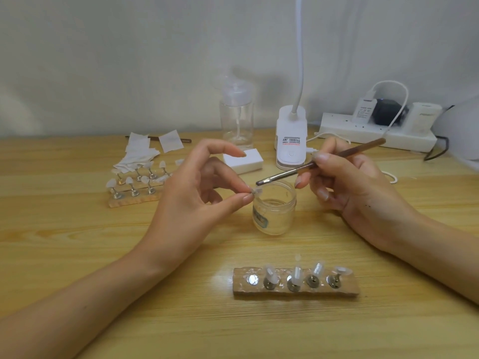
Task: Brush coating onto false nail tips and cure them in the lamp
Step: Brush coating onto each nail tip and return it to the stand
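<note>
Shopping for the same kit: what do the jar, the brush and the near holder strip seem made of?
Jar: clear glass or plastic, glossy; the table shows through its wall. Brush: brown handle, probably wood or wood-look, with a shiny metal ferrule. Near holder strip: pale, rough-edged block, maybe wood or resin, set with reflective metal discs.

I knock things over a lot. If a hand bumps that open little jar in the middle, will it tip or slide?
Probably slide: the jar looks squat, roughly as wide as tall, on a smooth wooden table. It is small and see-through, perhaps plastic, so likely light and easily shoved. With no lid on, a hard knock could spill it.
</note>
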### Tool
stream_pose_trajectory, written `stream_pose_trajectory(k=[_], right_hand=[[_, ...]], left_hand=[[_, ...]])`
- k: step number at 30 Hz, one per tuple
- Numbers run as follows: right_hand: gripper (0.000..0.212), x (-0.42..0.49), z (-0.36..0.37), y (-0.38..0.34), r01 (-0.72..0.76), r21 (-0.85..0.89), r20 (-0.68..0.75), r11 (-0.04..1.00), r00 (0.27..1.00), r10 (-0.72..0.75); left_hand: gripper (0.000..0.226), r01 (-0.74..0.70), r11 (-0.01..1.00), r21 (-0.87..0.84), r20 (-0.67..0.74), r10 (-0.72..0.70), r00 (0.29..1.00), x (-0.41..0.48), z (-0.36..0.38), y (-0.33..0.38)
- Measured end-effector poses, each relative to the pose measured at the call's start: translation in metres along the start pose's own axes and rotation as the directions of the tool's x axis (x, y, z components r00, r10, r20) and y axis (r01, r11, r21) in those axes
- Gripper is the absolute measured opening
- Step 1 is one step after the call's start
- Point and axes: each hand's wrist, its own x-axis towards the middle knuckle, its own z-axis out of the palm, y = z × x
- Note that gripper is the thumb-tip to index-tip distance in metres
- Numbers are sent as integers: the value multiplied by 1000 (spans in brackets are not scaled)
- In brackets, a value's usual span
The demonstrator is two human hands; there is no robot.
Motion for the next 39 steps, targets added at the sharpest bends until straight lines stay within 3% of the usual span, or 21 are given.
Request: stream_pose_trajectory(k=[6,12,22,28,35,39], right_hand=[[25,0,-1,0,-39,-20,-62,999,997,38],[18,0,2,1,17,-53,26,998,1000,-15],[23,1,-2,3,2,-44,-50,999,999,-4],[15,0,-1,2,55,-66,40,996,998,-52],[20,0,-2,3,15,-58,-38,998,999,-17],[16,0,-1,1,61,-36,12,998,998,-60]], left_hand=[[45,-7,1000,13,-2,7,1000,0,0,1],[44,-14,1000,27,-4,14,1000,0,0,0],[42,-20,999,28,-11,20,1000,-1,0,0],[41,-22,999,40,-14,22,1000,-1,0,0],[41,-27,998,51,-14,28,1000,-1,0,-2],[41,-35,998,59,-17,36,999,-1,0,-2]])
